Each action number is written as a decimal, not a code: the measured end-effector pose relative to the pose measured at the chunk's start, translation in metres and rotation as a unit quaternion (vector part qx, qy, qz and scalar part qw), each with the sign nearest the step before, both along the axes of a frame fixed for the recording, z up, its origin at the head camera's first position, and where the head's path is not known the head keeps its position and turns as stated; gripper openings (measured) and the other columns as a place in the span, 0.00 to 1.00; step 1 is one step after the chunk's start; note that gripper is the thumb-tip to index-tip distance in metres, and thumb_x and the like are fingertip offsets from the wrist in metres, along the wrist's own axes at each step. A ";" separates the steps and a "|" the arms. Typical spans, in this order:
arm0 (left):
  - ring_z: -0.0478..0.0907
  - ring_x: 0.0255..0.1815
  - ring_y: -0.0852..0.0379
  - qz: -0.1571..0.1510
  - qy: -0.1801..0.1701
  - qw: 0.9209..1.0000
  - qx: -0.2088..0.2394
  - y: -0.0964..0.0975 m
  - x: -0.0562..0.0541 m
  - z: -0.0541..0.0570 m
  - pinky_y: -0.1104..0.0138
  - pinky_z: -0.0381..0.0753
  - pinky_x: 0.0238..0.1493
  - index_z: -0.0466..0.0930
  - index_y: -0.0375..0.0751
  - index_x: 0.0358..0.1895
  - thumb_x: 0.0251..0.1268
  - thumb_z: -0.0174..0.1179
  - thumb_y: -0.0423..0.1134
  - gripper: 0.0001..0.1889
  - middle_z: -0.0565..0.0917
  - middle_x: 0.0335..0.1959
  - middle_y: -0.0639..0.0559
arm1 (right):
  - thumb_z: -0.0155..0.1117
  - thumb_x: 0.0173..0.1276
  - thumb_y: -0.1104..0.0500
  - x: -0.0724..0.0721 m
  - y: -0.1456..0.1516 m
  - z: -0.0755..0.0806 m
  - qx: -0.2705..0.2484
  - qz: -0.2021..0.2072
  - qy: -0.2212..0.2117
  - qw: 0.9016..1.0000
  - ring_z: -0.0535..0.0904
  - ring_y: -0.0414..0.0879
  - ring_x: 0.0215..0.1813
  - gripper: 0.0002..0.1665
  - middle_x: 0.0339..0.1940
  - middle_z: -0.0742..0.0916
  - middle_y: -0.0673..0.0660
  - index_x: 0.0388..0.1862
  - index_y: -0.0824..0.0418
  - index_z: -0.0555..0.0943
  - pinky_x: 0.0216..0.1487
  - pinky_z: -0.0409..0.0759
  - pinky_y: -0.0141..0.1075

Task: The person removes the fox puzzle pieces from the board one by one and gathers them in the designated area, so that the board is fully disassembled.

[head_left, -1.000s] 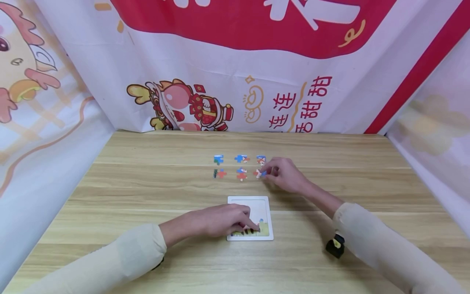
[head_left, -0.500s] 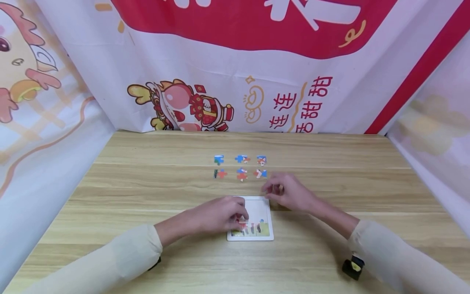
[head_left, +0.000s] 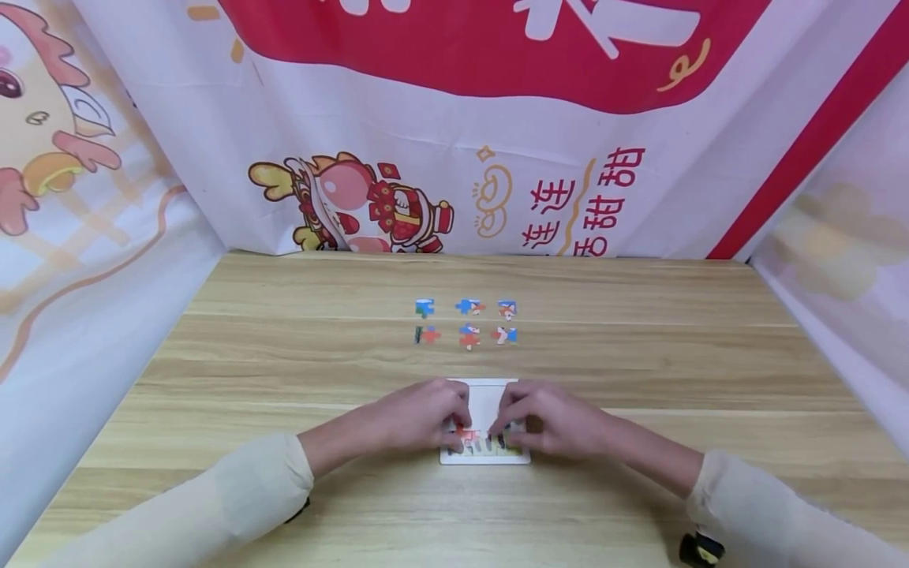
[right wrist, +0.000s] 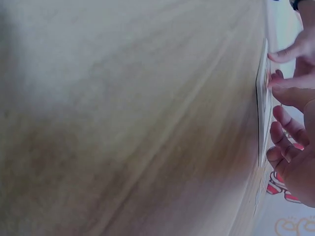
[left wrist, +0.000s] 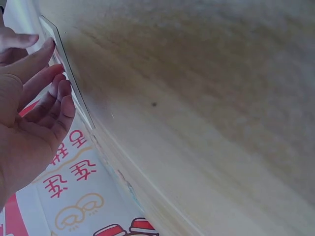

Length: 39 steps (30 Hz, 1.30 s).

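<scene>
Together, a left hand (head_left: 429,414) and right hand (head_left: 557,420) curve fingers over a partly filled white puzzle frame (head_left: 485,461), any pinch too obscured to tell, as 6 loose pieces (head_left: 469,339) lie beyond it on the wooden table (head_left: 284,347).

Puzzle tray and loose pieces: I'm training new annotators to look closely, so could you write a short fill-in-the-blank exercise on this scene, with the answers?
1. The left hand and the right hand reach over the puzzle tray, whose rim is ____ in colour.
2. Beyond it, a total of ____ loose puzzle pieces lie on the table.
3. Running left to right, they form ____ rows.
4. Each row holds ____ of them.

Missing words: white; six; two; three.
</scene>
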State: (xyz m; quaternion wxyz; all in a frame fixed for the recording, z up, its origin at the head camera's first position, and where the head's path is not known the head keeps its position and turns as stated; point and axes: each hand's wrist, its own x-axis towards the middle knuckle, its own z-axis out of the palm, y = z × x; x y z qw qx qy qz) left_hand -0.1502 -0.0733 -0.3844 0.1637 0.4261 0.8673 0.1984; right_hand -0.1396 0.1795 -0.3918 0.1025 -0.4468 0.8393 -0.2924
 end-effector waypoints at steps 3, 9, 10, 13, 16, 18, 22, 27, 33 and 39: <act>0.71 0.32 0.64 0.003 0.003 1.000 -0.001 0.000 0.000 0.001 0.74 0.76 0.37 0.92 0.39 0.40 0.62 0.76 0.41 0.09 0.78 0.33 0.57 | 0.75 0.67 0.63 0.003 -0.001 0.000 0.020 0.015 0.009 1.000 0.76 0.38 0.41 0.13 0.43 0.83 0.45 0.50 0.54 0.92 0.42 0.77 0.29; 0.72 0.32 0.65 0.005 0.007 1.000 0.001 0.000 0.001 0.001 0.74 0.77 0.38 0.91 0.40 0.37 0.61 0.76 0.39 0.07 0.79 0.31 0.58 | 0.73 0.70 0.62 0.008 -0.003 -0.001 0.058 0.010 -0.007 0.998 0.73 0.36 0.41 0.14 0.44 0.81 0.43 0.52 0.51 0.91 0.40 0.76 0.27; 0.72 0.32 0.65 0.005 0.008 1.000 0.000 0.001 0.001 0.001 0.74 0.77 0.38 0.91 0.40 0.37 0.61 0.76 0.39 0.07 0.79 0.31 0.58 | 0.73 0.70 0.62 0.008 -0.002 0.000 0.059 0.008 -0.009 0.998 0.73 0.37 0.41 0.14 0.44 0.81 0.43 0.52 0.50 0.91 0.39 0.76 0.27; 0.72 0.32 0.64 0.006 0.009 1.000 -0.004 0.001 0.001 0.001 0.74 0.76 0.37 0.91 0.40 0.37 0.61 0.76 0.39 0.07 0.78 0.31 0.58 | 0.73 0.70 0.62 0.009 -0.002 0.000 0.058 0.006 -0.011 0.998 0.73 0.36 0.42 0.14 0.45 0.81 0.43 0.52 0.50 0.91 0.40 0.76 0.27; 0.72 0.32 0.64 0.010 0.007 1.000 -0.006 0.002 0.001 0.001 0.74 0.76 0.37 0.90 0.40 0.38 0.61 0.76 0.39 0.07 0.78 0.31 0.58 | 0.73 0.70 0.62 0.010 -0.002 -0.001 0.051 0.004 -0.014 0.999 0.73 0.36 0.43 0.14 0.45 0.82 0.44 0.52 0.51 0.91 0.41 0.77 0.27; 0.72 0.31 0.64 0.011 0.007 1.000 -0.006 0.002 0.001 0.001 0.74 0.76 0.37 0.90 0.40 0.37 0.61 0.76 0.38 0.07 0.78 0.31 0.58 | 0.73 0.69 0.63 0.009 -0.002 -0.001 0.047 0.003 -0.013 0.999 0.73 0.36 0.43 0.14 0.45 0.82 0.44 0.52 0.51 0.91 0.42 0.78 0.28; 0.71 0.31 0.64 0.010 0.007 1.000 -0.008 0.002 0.001 0.002 0.74 0.76 0.36 0.88 0.40 0.36 0.61 0.76 0.38 0.07 0.77 0.31 0.58 | 0.73 0.69 0.63 0.009 -0.003 -0.002 0.044 0.004 -0.012 0.999 0.73 0.35 0.43 0.14 0.45 0.82 0.44 0.52 0.51 0.91 0.42 0.77 0.28; 0.71 0.32 0.63 0.017 -0.003 1.000 -0.012 0.002 0.001 0.002 0.73 0.75 0.36 0.86 0.41 0.35 0.60 0.76 0.37 0.08 0.77 0.32 0.58 | 0.73 0.69 0.63 0.007 -0.003 -0.003 0.041 0.006 -0.019 0.999 0.73 0.36 0.42 0.14 0.44 0.81 0.43 0.51 0.51 0.91 0.41 0.77 0.28; 0.71 0.34 0.63 0.029 -0.018 0.999 -0.009 0.002 0.000 0.000 0.72 0.75 0.38 0.83 0.42 0.35 0.60 0.76 0.37 0.09 0.76 0.33 0.58 | 0.74 0.69 0.63 0.006 -0.002 -0.005 0.035 0.010 -0.017 0.999 0.73 0.35 0.44 0.14 0.44 0.81 0.43 0.51 0.51 0.91 0.43 0.77 0.29; 0.71 0.35 0.62 0.036 -0.029 0.999 -0.013 0.001 0.000 0.001 0.71 0.75 0.39 0.82 0.43 0.36 0.61 0.76 0.38 0.10 0.76 0.34 0.58 | 0.74 0.68 0.63 0.006 -0.001 -0.006 0.029 0.011 -0.015 0.999 0.73 0.35 0.43 0.14 0.44 0.81 0.43 0.51 0.52 0.91 0.42 0.77 0.29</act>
